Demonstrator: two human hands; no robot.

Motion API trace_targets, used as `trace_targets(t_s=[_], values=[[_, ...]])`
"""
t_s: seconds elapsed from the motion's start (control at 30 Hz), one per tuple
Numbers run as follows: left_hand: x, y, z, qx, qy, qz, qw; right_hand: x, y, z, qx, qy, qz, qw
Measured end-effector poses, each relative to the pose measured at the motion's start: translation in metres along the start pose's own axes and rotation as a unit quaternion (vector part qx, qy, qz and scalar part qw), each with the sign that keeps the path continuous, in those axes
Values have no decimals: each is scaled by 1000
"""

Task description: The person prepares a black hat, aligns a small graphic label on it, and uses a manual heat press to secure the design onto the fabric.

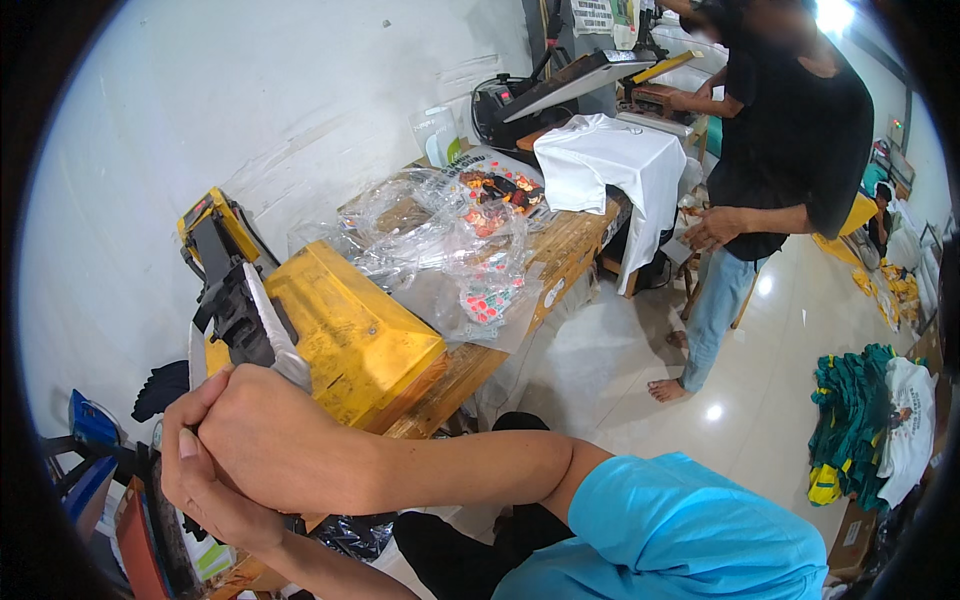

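Observation:
Both of my hands are closed together at the lower left, in front of a yellow heat press (345, 325). My right hand (265, 435) is balled into a fist, its arm reaching across from a light-blue sleeve. Curled against its outer side and underneath are the fingers of my left hand (200, 480). Whatever they grip, if anything, is hidden within the fists. Just beyond my knuckles rises the press's black lever arm (225, 290), with a white padded strip (272, 325) along it.
Clear plastic sheets and colourful printed transfers (490, 205) lie on the wooden bench (555, 265). Behind it, a white T-shirt (625, 170) drapes over another press. A person in black (790, 130) stands there. Green garments (850, 430) are piled at the right.

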State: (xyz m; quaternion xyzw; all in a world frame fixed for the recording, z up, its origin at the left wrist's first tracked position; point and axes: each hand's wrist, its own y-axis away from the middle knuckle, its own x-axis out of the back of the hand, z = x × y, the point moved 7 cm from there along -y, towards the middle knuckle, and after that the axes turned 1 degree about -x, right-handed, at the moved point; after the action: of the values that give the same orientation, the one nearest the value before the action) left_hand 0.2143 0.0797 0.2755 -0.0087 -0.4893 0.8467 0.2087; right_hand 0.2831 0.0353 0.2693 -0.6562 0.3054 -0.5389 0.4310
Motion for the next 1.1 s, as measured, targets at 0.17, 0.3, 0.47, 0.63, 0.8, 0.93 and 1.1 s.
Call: trace_targets(t_s=[0.17,0.3,0.47,0.63,0.8,0.93,1.1], values=[[-2,0,2,-1,-8,2,1000,-1,1,2,-5,3,-12,1000],[-5,0,0,9,-11,19,1000,1,3,5,-6,8,-16,1000],[-4,0,2,8,-13,20,1000,2,2,3,-6,6,-18,1000],[-5,0,3,8,-7,21,1000,0,2,3,-7,3,-15,1000],[-4,-1,5,2,-10,19,1000,1,1,2,-10,-16,6,1000],[-6,0,6,0,-15,19,1000,1,2,3,-11,-2,3,1000],[-2,0,7,2,-18,23,1000,1,0,0,-8,-10,-8,1000]])
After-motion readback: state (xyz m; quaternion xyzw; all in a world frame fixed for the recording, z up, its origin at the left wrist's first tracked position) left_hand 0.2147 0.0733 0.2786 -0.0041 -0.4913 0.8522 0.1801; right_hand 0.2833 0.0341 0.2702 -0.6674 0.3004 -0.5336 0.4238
